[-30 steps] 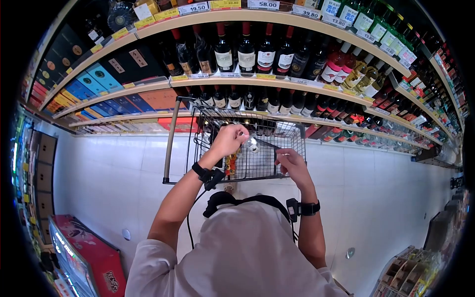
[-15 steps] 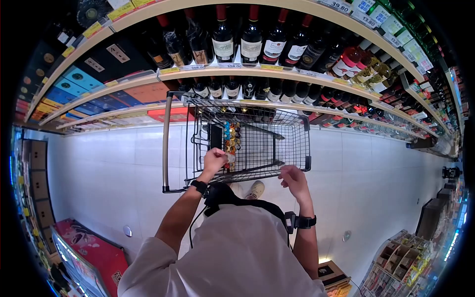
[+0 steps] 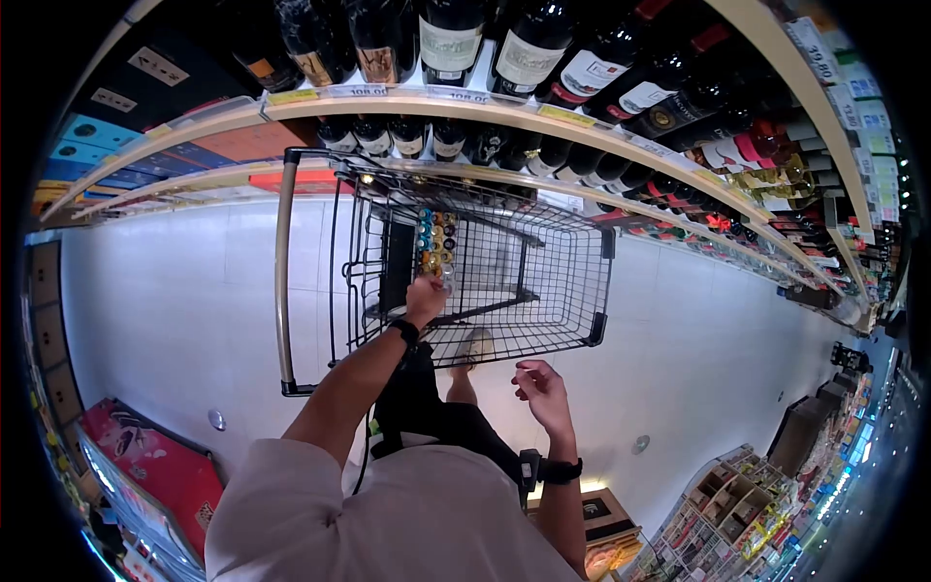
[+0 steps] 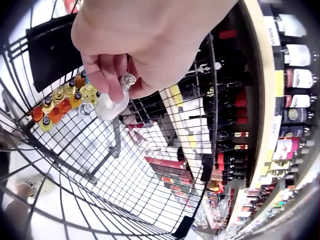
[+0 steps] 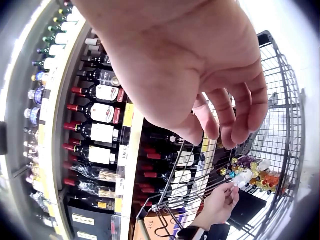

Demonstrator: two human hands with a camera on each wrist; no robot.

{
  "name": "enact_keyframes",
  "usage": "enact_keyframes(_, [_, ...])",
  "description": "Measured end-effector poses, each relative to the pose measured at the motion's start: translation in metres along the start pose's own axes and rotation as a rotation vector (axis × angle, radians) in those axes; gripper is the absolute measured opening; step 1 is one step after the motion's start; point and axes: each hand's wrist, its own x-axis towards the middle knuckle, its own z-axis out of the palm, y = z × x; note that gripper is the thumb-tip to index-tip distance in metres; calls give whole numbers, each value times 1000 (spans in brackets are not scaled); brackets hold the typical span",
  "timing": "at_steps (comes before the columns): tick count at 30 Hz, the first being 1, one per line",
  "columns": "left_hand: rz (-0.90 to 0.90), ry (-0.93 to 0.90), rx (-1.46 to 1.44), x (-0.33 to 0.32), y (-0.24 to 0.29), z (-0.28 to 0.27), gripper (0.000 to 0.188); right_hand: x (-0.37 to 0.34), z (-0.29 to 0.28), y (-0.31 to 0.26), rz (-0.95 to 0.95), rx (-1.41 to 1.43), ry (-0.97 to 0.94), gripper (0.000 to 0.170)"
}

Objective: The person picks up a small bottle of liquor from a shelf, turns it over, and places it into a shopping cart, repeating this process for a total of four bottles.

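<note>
My left hand (image 3: 427, 299) is down inside the shopping cart (image 3: 599, 291). Fingers and thumb pinch a small clear bottle (image 4: 111, 106) near its silvery cap, with the bottle tilted. Right beside it, several small bottles (image 4: 62, 95) with orange, yellow and clear contents stand in rows in the basket, near the black flap (image 4: 52, 52) at the handle end. My right hand (image 3: 545, 396) hovers outside the cart's near side. Its fingers (image 5: 243, 107) are loosely bent and hold nothing.
Shelves of wine bottles (image 3: 451, 48) run along the far side, close to the cart. Boxed goods (image 3: 136, 78) fill the shelves at the left. A red cabinet (image 3: 155, 466) stands behind on the left, a wire display rack (image 3: 727, 495) behind on the right.
My left hand has lowered the clear bottle from above the cart to the rows of small bottles. The right hand has drawn back from the cart's side. The head view has turned and shifted.
</note>
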Motion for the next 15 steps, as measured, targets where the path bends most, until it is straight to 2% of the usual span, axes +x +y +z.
enact_keyframes(4, [84, -51, 45, 26, -33, 37, 21, 12, 9, 13, 77, 6, 5, 22])
enact_keyframes(6, [52, -61, 153, 37, -50, 62, 17, 12, 14, 23, 77, 28, -3, 22])
enact_keyframes(8, [38, -70, 185, 43, -57, 79, 23, 15, 15, 30, 79, 34, -19, 23])
enact_keyframes(14, [-13, -94, 58, 74, -110, 117, 19, 15, 16, 45, 149, 32, 16, 22])
enact_keyframes(15, [-4, -86, 71, 74, -103, 112, 18, 14, 15, 47, 152, 25, 25, 22])
